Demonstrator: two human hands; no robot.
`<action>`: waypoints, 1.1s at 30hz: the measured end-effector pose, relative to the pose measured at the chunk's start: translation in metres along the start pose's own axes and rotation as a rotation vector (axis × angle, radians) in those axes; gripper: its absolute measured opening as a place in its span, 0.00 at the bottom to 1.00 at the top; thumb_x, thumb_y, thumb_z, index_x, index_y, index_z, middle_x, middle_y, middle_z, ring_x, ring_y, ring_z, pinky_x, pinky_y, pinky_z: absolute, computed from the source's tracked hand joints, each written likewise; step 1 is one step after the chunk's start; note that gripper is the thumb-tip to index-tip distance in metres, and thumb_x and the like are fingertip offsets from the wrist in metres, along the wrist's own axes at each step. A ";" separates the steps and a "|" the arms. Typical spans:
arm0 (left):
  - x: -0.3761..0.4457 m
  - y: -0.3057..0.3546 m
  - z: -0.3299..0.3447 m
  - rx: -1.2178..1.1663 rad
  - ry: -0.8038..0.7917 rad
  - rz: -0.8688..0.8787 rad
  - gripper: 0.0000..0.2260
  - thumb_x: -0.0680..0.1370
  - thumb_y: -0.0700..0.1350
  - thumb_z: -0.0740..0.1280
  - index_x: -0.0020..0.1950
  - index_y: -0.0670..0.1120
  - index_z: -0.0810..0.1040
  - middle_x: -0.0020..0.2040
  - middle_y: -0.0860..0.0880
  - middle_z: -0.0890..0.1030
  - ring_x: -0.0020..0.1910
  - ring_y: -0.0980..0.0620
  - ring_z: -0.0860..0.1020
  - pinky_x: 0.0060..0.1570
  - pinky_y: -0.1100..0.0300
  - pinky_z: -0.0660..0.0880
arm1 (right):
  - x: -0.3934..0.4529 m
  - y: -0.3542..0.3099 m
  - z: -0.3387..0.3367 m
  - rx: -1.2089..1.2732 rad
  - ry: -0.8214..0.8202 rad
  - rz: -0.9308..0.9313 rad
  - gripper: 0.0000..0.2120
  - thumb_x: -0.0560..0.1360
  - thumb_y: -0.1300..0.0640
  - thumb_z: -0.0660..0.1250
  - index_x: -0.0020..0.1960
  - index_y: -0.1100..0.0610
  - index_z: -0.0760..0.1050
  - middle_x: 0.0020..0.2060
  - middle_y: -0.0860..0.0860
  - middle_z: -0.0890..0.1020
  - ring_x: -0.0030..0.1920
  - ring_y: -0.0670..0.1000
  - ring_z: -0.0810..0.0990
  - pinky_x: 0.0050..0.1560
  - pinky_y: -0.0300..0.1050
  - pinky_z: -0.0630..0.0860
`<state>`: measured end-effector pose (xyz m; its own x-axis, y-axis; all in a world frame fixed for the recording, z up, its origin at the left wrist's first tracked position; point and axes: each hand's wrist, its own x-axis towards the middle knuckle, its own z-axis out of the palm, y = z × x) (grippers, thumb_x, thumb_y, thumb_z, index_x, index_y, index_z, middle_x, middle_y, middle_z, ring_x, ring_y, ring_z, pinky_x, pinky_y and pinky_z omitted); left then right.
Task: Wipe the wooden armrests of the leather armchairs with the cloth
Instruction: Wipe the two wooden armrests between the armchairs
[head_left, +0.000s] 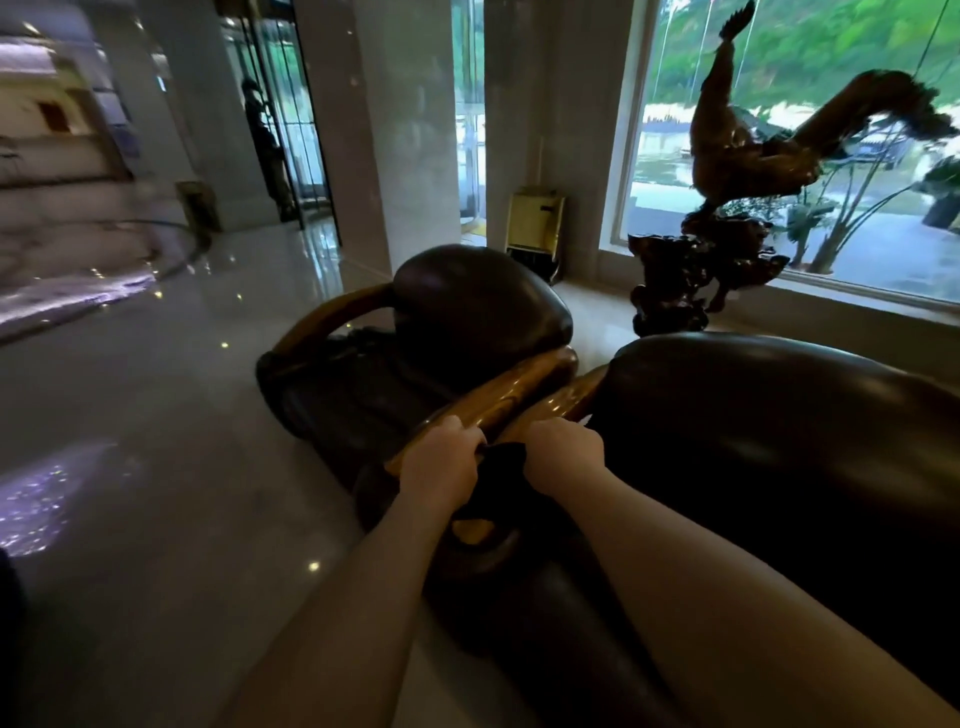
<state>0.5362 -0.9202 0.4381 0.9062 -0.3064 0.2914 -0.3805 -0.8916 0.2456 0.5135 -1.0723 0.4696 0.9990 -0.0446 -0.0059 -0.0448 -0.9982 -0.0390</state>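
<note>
Both hands grip a dark cloth (500, 470) bunched between them — the left hand (441, 457) with fingers curled over the glossy wooden armrest (511, 397), the right hand (563, 452) closed on the cloth's other end. The armrest, rounded and polished, runs away up and to the right. Beyond it sits a smooth, bulging dark leather armchair (467, 312) — then a carved wooden sculpture (737, 150) by the window.

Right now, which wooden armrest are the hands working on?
The near armrest of the far armchair, beside the closer chair. Both hands, left hand and right hand, hold the dark cloth there; its other armrest is untouched.
</note>
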 end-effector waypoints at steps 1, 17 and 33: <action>0.006 -0.010 0.002 0.010 -0.006 0.002 0.10 0.79 0.47 0.60 0.59 0.52 0.76 0.49 0.51 0.72 0.43 0.53 0.72 0.39 0.58 0.67 | 0.012 -0.006 0.002 0.009 -0.006 -0.004 0.05 0.75 0.58 0.64 0.41 0.56 0.73 0.38 0.49 0.78 0.37 0.51 0.78 0.35 0.45 0.72; 0.199 -0.090 0.098 -0.004 -0.218 0.038 0.09 0.79 0.47 0.61 0.58 0.53 0.76 0.50 0.53 0.72 0.44 0.54 0.72 0.40 0.59 0.69 | 0.220 0.013 0.066 0.200 -0.138 0.156 0.06 0.74 0.55 0.66 0.38 0.52 0.74 0.35 0.48 0.79 0.34 0.49 0.78 0.35 0.43 0.77; 0.322 -0.126 0.217 -0.204 -0.466 0.161 0.10 0.78 0.44 0.61 0.58 0.50 0.75 0.52 0.52 0.72 0.42 0.55 0.72 0.40 0.60 0.72 | 0.329 0.030 0.150 0.202 -0.178 0.539 0.11 0.74 0.55 0.68 0.34 0.52 0.70 0.33 0.48 0.77 0.32 0.48 0.77 0.30 0.42 0.73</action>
<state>0.9163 -0.9788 0.3001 0.8016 -0.5911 -0.0895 -0.5079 -0.7523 0.4197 0.8403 -1.1108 0.3164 0.8201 -0.5175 -0.2440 -0.5619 -0.8090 -0.1726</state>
